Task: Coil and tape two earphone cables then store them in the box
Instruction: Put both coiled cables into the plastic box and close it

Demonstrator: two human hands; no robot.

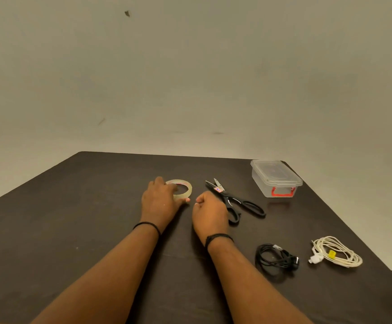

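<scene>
A clear roll of tape (pixel 185 188) lies flat on the dark table (pixel 73 206), and my left hand (pixel 161 198) grips its near side, thumb against the rim. My right hand (pixel 210 212) hovers just right of the roll with its fingers curled; whether it pinches a tape end I cannot tell. A coiled black earphone cable (pixel 275 257) lies at the right front. Beside it to the right rests a coiled white earphone cable (pixel 337 251) with a yellow band. A clear plastic box (pixel 275 180) with a red latch stands shut at the back right.
Black-handled scissors (pixel 237 199) lie slightly open between my right hand and the box, one handle partly behind my hand. The table's right edge runs close past the white cable. A plain wall stands behind the table.
</scene>
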